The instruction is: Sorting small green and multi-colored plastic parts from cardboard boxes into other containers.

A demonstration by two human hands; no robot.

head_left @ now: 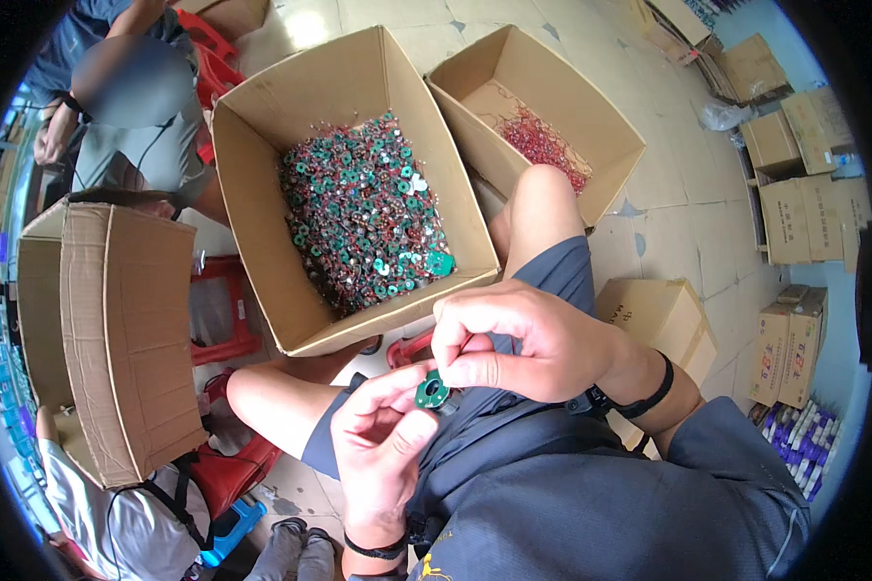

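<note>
Over my lap, my left hand [383, 436] pinches a small round green part with a metal centre [432, 392] between thumb and fingers. My right hand [518, 341] is curled just above it, its fingertips touching the same part from the top. In front of my knees stands an open cardboard box [262, 194] filled with several green and red wound parts [363, 213]. Beside it on the right, a second open cardboard box [591, 116] holds a smaller pile of red wire pieces [543, 143].
Another person sits at the far left behind the big box [131, 107]. A closed cardboard box [116, 339] lies at my left, over red plastic stools [225, 324]. More cartons [804, 194] are stacked along the right wall, and one carton [664, 320] sits by my right knee.
</note>
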